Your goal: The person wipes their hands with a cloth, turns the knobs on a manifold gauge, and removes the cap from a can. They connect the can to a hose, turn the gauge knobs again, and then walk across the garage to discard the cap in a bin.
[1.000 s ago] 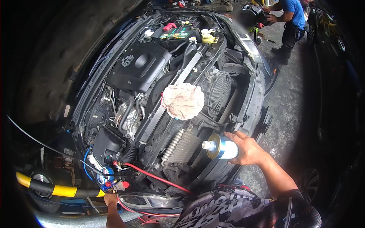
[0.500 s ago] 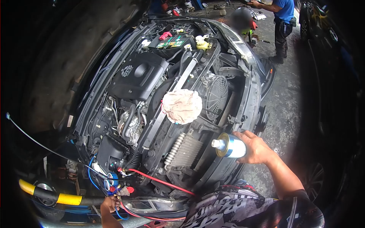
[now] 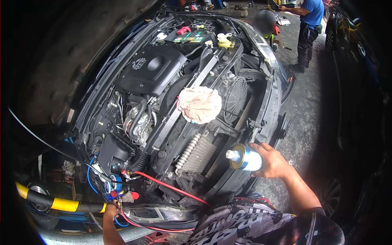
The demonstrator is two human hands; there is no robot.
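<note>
In my right hand (image 3: 272,162) is a metal can (image 3: 250,158) with a pale cap, tilted on its side so the cap points left over the front edge of the engine bay. My left hand (image 3: 110,211) is closed at the lower end of a manifold gauge set (image 3: 114,193), beside the front corner of the car; its fingers are partly hidden. A red hose (image 3: 171,187) and a blue hose (image 3: 88,176) run from the gauges. A crumpled pale cloth (image 3: 199,105) lies on the front crossmember, between my hands and the engine cover (image 3: 152,69).
The finned cooler (image 3: 197,153) and round fan guard (image 3: 236,100) sit exposed at the front. A yellow-and-black bar (image 3: 63,204) crosses the lower left. A person in a blue shirt (image 3: 312,14) stands at the far right, near another crouching person (image 3: 265,24).
The view has shifted slightly, so the engine bay appears a little higher and to the right. My left hand appears slightly further left. My right hand still holds the can at nearly the same tilt.
</note>
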